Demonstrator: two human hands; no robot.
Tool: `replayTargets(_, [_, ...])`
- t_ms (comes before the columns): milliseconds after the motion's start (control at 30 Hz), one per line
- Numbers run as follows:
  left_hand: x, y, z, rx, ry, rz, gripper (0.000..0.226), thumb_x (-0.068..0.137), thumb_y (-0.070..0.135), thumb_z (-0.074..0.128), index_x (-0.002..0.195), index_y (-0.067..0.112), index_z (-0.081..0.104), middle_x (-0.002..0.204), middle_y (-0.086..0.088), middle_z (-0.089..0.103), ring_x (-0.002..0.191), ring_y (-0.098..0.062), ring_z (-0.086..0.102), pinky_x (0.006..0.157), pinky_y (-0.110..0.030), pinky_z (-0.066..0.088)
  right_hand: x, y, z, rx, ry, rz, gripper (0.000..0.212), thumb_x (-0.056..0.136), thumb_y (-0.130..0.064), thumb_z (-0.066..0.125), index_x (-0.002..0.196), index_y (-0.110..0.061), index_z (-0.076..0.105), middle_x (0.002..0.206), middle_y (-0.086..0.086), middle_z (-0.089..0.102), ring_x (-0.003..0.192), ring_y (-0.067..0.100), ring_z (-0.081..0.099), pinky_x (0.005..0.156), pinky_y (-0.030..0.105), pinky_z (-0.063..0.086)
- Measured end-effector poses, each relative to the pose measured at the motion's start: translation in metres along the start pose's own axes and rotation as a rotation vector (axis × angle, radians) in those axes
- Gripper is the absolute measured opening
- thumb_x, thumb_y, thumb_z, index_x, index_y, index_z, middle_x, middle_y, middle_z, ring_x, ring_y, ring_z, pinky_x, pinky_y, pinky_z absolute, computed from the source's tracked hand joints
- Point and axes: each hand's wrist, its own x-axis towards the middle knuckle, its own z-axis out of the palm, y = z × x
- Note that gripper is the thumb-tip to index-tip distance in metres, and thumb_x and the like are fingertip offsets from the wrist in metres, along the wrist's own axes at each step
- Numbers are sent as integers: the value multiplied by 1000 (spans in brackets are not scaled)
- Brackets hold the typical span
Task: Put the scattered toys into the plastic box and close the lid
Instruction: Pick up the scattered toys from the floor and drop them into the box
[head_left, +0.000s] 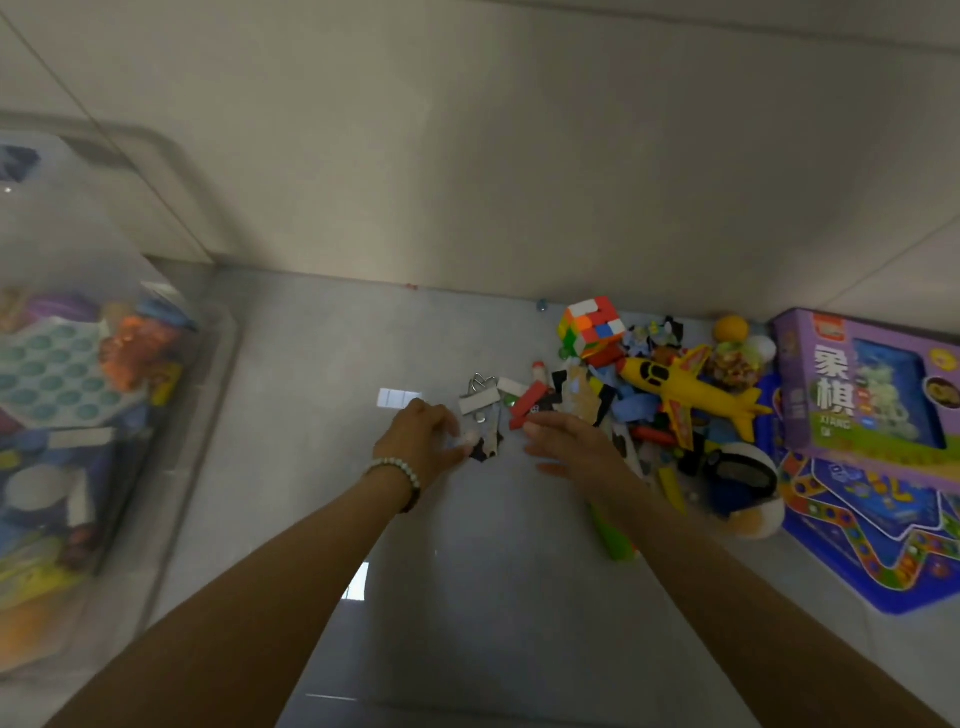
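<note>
Scattered toys (639, 404) lie heaped on the grey floor tiles (493, 571) by the wall, a yellow plastic aeroplane (691, 395) among them. The clear plastic box (205, 410), part filled, stands well to the left. 2 hands reach the heap's near edge: the right hand (566, 441) has a wide grip with straight fingers; the left hand (421, 436) curls over small pieces, and I cannot tell its grip through the blur

**Colours we see**

We see a yellow plane (691, 396) with red wings, a cube (592, 328) chequered in white, orange, blue and green, a purple game box (831, 384) and a blue board (857, 566) with a many-coloured dotted track. The plastic box (210, 374) is clear, the floor (467, 571) grey.
</note>
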Motion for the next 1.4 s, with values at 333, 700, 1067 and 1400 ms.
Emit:
replayTargets(333, [-15, -25, -9, -569, 172, -102, 13, 91, 18, 56, 102, 13, 60, 88, -1, 58, 82, -17, 54, 67, -18, 44, 37, 8, 51, -308, 163, -369, 31, 78, -12, 74, 107, -8, 65, 99, 1, 57, 81, 5, 51, 68, 5, 43])
replayTargets(700, [-13, -19, -12, -1567, -58, -528, 33, 101, 26, 32, 113, 2, 50, 103, -16, 58, 93, -31, 57, 92, -47, 48, 41, 14, 71, -412, 329, -446, 16, 81, -13, 69, 95, -15, 61, 88, -3, 62, 70, 11, 56, 58, 16, 43])
replayTargets(1067, [-19, -21, -8, -1731, -39, -583, 44, 101, 38, 24, 97, 9, 57, 85, -9, 58, 77, -22, 57, 57, -30, 58, 30, 17, 55, -473, 171, -551, 26, 76, -18, 76, 100, -14, 67, 99, -3, 56, 77, 3, 49, 70, 7, 41])
replayTargets(1400, [-21, -28, -11, -1730, -20, -571, 45, 101, 38, 26, 95, 6, 57, 88, -13, 59, 82, -27, 58, 58, -36, 60, 40, 33, 53, -700, 118, -533, 31, 73, -14, 78, 100, -8, 65, 106, -4, 45, 86, 8, 48, 67, -1, 37])
